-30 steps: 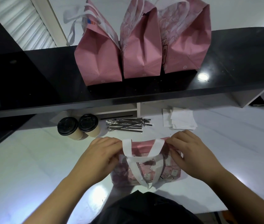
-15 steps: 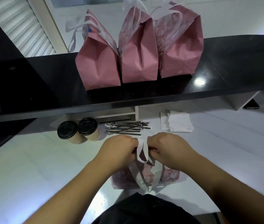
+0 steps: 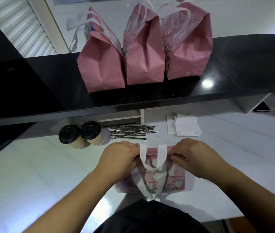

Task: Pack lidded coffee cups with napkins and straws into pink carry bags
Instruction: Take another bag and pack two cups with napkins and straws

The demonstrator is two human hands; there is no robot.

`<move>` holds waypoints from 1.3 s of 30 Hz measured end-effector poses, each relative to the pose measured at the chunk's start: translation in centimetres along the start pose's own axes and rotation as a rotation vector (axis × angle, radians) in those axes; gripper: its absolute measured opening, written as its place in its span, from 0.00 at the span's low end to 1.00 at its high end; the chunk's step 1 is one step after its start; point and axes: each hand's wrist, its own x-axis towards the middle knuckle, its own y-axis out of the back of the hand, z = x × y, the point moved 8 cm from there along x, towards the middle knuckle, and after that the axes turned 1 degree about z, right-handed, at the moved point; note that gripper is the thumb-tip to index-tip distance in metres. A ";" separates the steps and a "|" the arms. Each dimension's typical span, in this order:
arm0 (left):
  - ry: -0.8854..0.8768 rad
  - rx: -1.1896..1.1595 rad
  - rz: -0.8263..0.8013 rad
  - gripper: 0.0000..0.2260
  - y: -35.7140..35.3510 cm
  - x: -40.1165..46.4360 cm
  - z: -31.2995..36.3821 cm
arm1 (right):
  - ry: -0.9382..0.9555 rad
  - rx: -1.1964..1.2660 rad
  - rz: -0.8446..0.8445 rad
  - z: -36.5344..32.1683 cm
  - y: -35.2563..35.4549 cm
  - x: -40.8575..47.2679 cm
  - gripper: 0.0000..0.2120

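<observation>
two hands: left hand (image 3: 120, 157) and right hand (image 3: 195, 157) pinch the top edge
pink bag (image 3: 170, 180): lower centre, between both grips

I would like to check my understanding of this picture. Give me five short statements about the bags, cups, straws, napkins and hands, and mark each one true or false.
1. Three pink bags stand on the black shelf. True: left bag, middle bag, right bag.
2. The two coffee cups have no lids. False: both carry black lids.
3. The straws lie between the cups and the napkins. True.
4. The left hand holds a cup. False: it grips the top edge of the flat bag on the white table.
5. The right hand rests on the napkins. False: it grips the same bag's top edge.
</observation>
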 end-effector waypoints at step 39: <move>0.470 -0.464 0.000 0.15 -0.4 -5.3 -8.5 | -0.042 -0.289 -0.059 -2.0 -1.3 -0.1 0.24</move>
